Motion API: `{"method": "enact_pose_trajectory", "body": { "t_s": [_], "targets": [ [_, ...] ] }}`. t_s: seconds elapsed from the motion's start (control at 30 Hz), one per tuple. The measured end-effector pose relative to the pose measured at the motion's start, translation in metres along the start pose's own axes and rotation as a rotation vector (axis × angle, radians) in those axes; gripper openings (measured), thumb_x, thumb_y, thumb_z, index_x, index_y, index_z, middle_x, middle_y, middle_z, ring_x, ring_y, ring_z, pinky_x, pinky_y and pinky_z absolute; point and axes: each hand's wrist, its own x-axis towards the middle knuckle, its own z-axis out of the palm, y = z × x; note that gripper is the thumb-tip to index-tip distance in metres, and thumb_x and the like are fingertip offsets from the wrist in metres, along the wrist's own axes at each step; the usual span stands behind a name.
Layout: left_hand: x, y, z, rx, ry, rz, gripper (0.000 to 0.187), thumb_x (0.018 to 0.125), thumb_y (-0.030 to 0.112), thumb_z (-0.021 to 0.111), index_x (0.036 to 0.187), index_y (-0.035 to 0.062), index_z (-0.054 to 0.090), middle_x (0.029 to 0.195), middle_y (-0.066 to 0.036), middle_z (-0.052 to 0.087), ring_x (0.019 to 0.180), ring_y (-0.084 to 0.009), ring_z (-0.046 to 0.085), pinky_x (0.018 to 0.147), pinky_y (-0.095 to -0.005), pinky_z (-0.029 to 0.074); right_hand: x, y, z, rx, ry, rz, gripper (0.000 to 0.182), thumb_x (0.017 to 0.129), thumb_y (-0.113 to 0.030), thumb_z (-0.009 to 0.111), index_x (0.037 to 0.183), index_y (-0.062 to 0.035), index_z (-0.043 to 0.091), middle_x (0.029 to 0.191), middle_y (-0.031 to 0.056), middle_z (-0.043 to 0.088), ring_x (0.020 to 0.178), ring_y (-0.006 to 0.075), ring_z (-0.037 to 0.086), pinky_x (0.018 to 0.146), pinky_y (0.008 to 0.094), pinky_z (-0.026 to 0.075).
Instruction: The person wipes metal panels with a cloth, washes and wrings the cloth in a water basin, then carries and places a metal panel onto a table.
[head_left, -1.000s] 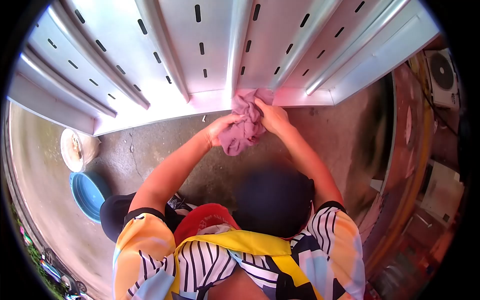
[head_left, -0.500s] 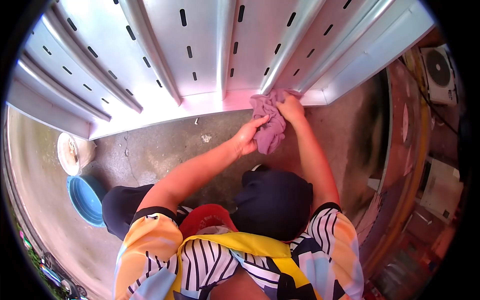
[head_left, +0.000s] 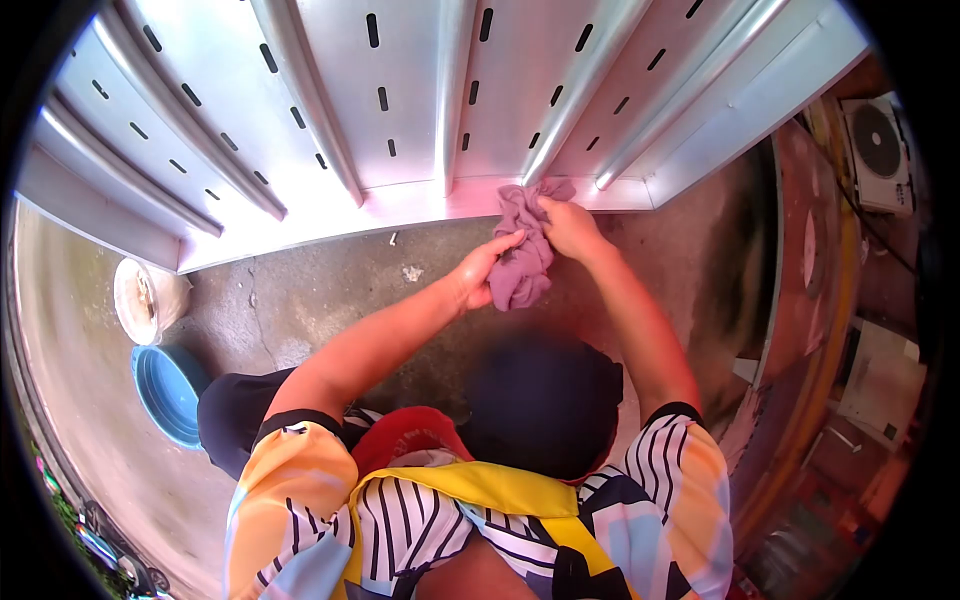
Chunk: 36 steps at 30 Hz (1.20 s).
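Observation:
A crumpled mauve cloth (head_left: 522, 268) hangs between my two hands. My left hand (head_left: 482, 272) grips its lower part, with the thumb pressed over the folds. Higher up, my right hand (head_left: 570, 226) is closed on the cloth and holds its top end against the lower edge of a silver metal rack (head_left: 410, 203). Long rounded ribs and dark slots run along the rack's panels. The fingertips of my right hand are partly hidden by the cloth.
At the left, a blue basin (head_left: 170, 395) and a whitish bucket (head_left: 150, 300) stand on the concrete floor (head_left: 330, 285). My dark-clad knee (head_left: 545, 405) is below the hands. An outdoor fan unit (head_left: 878, 150) is at the far right.
My right hand has slid a little left along the rack's lower edge with the cloth's top end. My left hand and the cloth's lower part have shifted slightly left too.

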Motion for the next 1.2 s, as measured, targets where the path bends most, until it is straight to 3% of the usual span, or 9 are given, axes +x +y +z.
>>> {"method": "enact_pose_trajectory", "body": {
  "t_s": [0.13, 0.23, 0.37, 0.4, 0.5, 0.63, 0.8, 0.93, 1.2],
  "targets": [
    [-0.006, 0.007, -0.012, 0.036, 0.013, -0.018, 0.045, 0.090, 0.037, 0.057, 0.116, 0.0001, 0.053, 0.104, -0.016, 0.063, 0.090, -0.0306, 0.064, 0.081, -0.0414, 0.054, 0.003, -0.019, 0.027, -0.022, 0.270, -0.155, 0.037, 0.096, -0.024, 0.032, 0.126, -0.0130, 0.050, 0.092, 0.0161, 0.067, 0.087, 0.0371, 0.063, 0.079, 0.0444, 0.048],
    [-0.012, 0.017, -0.028, 0.024, 0.006, -0.065, 0.045, 0.090, 0.036, 0.057, 0.117, 0.0002, 0.052, 0.105, -0.016, 0.063, 0.090, -0.0305, 0.064, 0.081, -0.0415, 0.054, 0.015, -0.055, 0.013, -0.132, 0.056, 0.222, 0.039, 0.095, -0.023, 0.031, 0.128, -0.0070, 0.046, 0.095, 0.0197, 0.066, 0.089, 0.0376, 0.063, 0.080, 0.0448, 0.048],
    [-0.043, 0.038, -0.026, 0.249, 0.109, -0.055, 0.046, 0.089, 0.030, 0.060, 0.124, 0.0024, 0.047, 0.108, -0.016, 0.061, 0.095, -0.0291, 0.062, 0.086, -0.0413, 0.052, 0.025, -0.068, 0.011, -0.201, 0.031, 0.076, 0.038, 0.092, -0.027, 0.038, 0.114, 0.0000, 0.054, 0.093, 0.0211, 0.066, 0.088, 0.0369, 0.064, 0.076, 0.0470, 0.049],
    [-0.055, 0.049, -0.017, 0.365, 0.162, -0.040, 0.047, 0.088, 0.028, 0.060, 0.125, 0.0031, 0.045, 0.109, -0.016, 0.061, 0.097, -0.0288, 0.062, 0.087, -0.0412, 0.051, 0.024, -0.076, 0.007, -0.216, 0.045, 0.009, 0.026, 0.087, -0.023, 0.051, 0.099, -0.0020, 0.060, 0.095, 0.0196, 0.065, 0.089, 0.0353, 0.063, 0.076, 0.0446, 0.049],
    [-0.099, 0.085, -0.019, 0.514, 0.200, -0.151, 0.049, 0.088, 0.023, 0.061, 0.129, 0.0053, 0.042, 0.112, -0.015, 0.060, 0.100, -0.0275, 0.060, 0.090, -0.0409, 0.050, 0.022, -0.099, 0.010, -0.050, 0.284, -0.238, 0.018, 0.079, -0.014, 0.062, 0.094, -0.0038, 0.062, 0.101, 0.0164, 0.062, 0.090, 0.0335, 0.062, 0.076, 0.0421, 0.049],
    [-0.154, 0.119, -0.035, 0.429, 0.191, -0.058, 0.045, 0.090, 0.020, 0.057, 0.130, 0.0064, 0.041, 0.114, -0.014, 0.059, 0.100, -0.0249, 0.061, 0.090, -0.0394, 0.050, 0.041, -0.120, 0.040, 0.301, 0.316, -0.218, 0.028, 0.079, -0.014, 0.065, 0.105, -0.0060, 0.063, 0.107, 0.0124, 0.059, 0.095, 0.0327, 0.059, 0.078, 0.0409, 0.049],
    [-0.168, 0.129, -0.068, 0.278, 0.169, 0.028, 0.039, 0.091, 0.019, 0.055, 0.126, 0.0043, 0.043, 0.110, -0.013, 0.060, 0.096, -0.0251, 0.063, 0.087, -0.0406, 0.052, 0.033, -0.161, 0.036, 0.242, 0.022, -0.323, 0.080, 0.076, -0.029, 0.071, 0.138, 0.0027, 0.030, 0.143, 0.0205, 0.031, 0.133, 0.0337, 0.031, 0.109, 0.0396, 0.028],
    [-0.166, 0.121, -0.084, 0.189, 0.112, 0.060, 0.035, 0.091, 0.020, 0.056, 0.120, 0.0023, 0.045, 0.106, -0.014, 0.061, 0.094, -0.0264, 0.063, 0.083, -0.0429, 0.054, 0.055, -0.188, 0.036, 0.045, -0.027, -0.222, 0.086, 0.072, -0.042, 0.070, 0.137, 0.0008, 0.034, 0.139, 0.0198, 0.036, 0.129, 0.0328, 0.036, 0.106, 0.0403, 0.032],
    [-0.184, 0.133, -0.101, 0.140, 0.092, 0.122, 0.038, 0.090, 0.024, 0.056, 0.118, 0.0014, 0.045, 0.101, -0.017, 0.059, 0.085, -0.0281, 0.063, 0.075, -0.0422, 0.056, 0.088, -0.222, 0.042, 0.167, 0.029, -0.263, 0.065, 0.068, -0.025, 0.068, 0.125, -0.0005, 0.050, 0.128, 0.0162, 0.047, 0.117, 0.0331, 0.046, 0.101, 0.0390, 0.036]
  ]
}}
